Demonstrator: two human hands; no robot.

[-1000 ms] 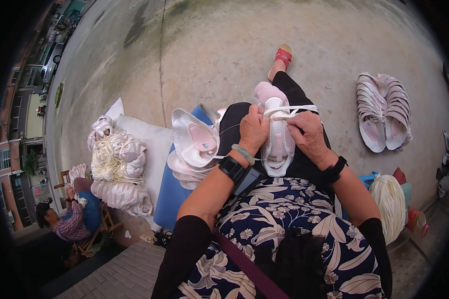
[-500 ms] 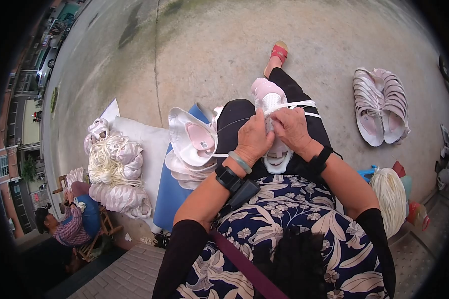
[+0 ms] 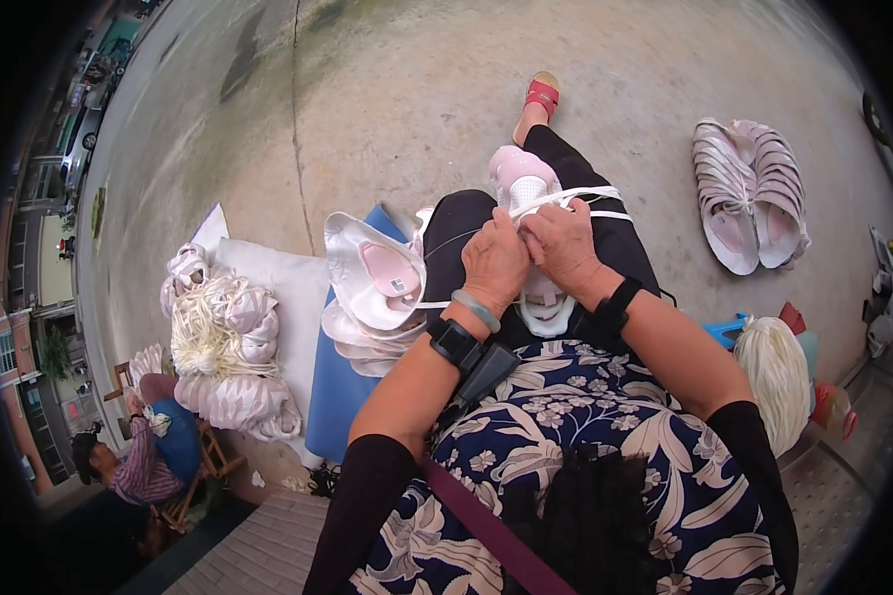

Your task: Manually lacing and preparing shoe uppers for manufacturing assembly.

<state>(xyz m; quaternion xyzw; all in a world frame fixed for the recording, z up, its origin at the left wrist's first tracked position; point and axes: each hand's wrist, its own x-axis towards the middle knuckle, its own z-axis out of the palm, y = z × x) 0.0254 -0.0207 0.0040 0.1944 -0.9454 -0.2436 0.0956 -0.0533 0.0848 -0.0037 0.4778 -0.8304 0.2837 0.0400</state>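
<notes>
A pink and white shoe upper (image 3: pixel 524 171) lies lengthwise over my lap, its toe pointing away from me. White shoelace (image 3: pixel 592 192) crosses its top and trails to the right over my dark trouser leg. Both hands are closed close together over the lacing area. My left hand (image 3: pixel 496 260) pinches the lace at the left side, and my right hand (image 3: pixel 564 248) pinches it at the right; their fingertips are partly hidden. A stack of white and pink shoe uppers (image 3: pixel 375 283) rests just left of my lap, one with its pink inside facing up.
Bundled uppers with cream laces (image 3: pixel 226 332) lie at left on a white sheet (image 3: pixel 293 288), beside a blue sheet (image 3: pixel 329 412). More bundled uppers (image 3: pixel 751 193) lie on the concrete at right. A hank of cream laces (image 3: pixel 772 382) hangs near my right elbow. Another person (image 3: pixel 149 461) sits at far left.
The hands have drawn nearer each other over the lacing, and the lace now arches higher across the shoe upper. The whole view has shifted slightly.
</notes>
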